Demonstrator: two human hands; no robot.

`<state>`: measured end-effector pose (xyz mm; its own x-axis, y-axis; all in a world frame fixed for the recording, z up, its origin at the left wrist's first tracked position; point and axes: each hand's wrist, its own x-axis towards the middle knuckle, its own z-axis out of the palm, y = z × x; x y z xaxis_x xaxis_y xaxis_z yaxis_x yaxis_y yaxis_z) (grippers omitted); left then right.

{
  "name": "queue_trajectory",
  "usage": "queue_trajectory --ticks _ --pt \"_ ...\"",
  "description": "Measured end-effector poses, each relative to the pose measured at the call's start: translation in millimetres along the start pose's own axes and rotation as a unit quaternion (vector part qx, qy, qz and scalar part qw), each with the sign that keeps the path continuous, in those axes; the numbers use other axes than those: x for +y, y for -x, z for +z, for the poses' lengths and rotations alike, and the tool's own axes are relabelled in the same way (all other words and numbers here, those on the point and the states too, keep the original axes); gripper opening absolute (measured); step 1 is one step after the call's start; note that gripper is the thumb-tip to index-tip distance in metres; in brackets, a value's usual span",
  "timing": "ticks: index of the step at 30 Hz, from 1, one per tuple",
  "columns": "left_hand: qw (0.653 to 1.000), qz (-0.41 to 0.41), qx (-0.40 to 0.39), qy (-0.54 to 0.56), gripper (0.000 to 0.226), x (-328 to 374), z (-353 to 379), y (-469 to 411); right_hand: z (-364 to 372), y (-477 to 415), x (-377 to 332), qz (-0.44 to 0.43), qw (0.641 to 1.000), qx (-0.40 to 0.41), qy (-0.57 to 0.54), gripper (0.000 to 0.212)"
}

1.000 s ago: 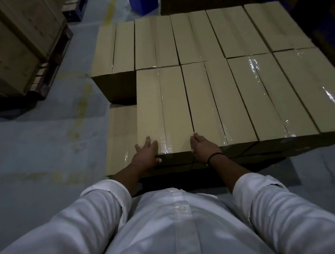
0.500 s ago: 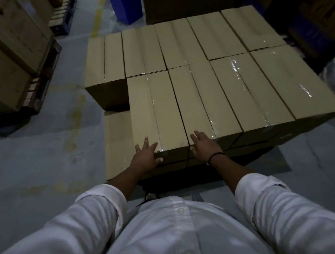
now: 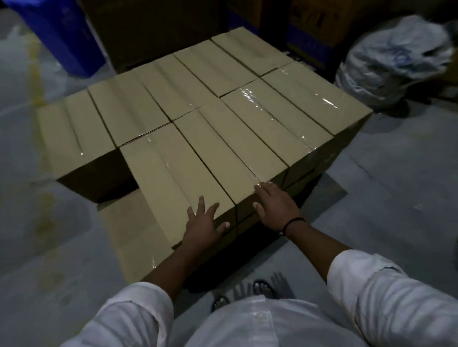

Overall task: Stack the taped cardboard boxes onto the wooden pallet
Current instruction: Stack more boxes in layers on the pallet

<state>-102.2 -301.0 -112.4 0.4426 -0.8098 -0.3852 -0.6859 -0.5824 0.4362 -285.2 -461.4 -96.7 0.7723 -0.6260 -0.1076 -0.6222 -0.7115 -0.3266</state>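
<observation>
Several taped cardboard boxes sit packed side by side in a low stack in front of me. My left hand (image 3: 202, 222) lies flat with spread fingers on the near end of the nearest top box (image 3: 175, 170). My right hand (image 3: 274, 205) lies flat on the near end of the neighbouring box (image 3: 231, 149). One lower box (image 3: 129, 234) sticks out at the near left, one layer down. The wooden pallet is hidden under the boxes.
A blue bin (image 3: 55, 23) stands at the back left beside a tall dark carton (image 3: 151, 20). A white plastic sack (image 3: 393, 60) lies on the floor at the back right. Grey concrete floor (image 3: 393, 198) surrounds the stack. My sandalled feet (image 3: 259, 289) stand close to it.
The view has swung to the right, losing the wooden crates on the left and bringing the white sack into sight. Both hands stay flat on the same box ends.
</observation>
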Motion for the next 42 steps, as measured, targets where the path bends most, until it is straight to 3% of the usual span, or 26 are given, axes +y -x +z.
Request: queue_trajectory --ticks 8,18,26,31,36,42 --pt "0.989 0.146 -0.018 0.003 0.064 38 16 -15 -6 68 1 0.136 0.985 0.086 -0.068 0.058" --pt "0.951 0.293 -0.101 0.020 0.055 136 68 -12 -17 156 70 0.298 0.938 0.146 -0.096 0.063" --pt "0.925 0.356 -0.135 -0.001 0.060 266 120 -32 -31 221 194 0.376 0.895 0.201 -0.128 0.054" --pt "0.904 0.404 -0.139 -0.021 0.041 367 158 -41 -64 269 279 0.416 0.875 0.215 -0.128 0.055" --pt "0.877 0.462 -0.129 -0.015 0.043 493 199 -41 -107 325 372 0.456 0.850 0.240 -0.109 0.055" --pt "0.856 0.492 -0.157 -0.010 0.041 587 250 -44 -132 367 452 0.507 0.816 0.251 -0.120 0.056"
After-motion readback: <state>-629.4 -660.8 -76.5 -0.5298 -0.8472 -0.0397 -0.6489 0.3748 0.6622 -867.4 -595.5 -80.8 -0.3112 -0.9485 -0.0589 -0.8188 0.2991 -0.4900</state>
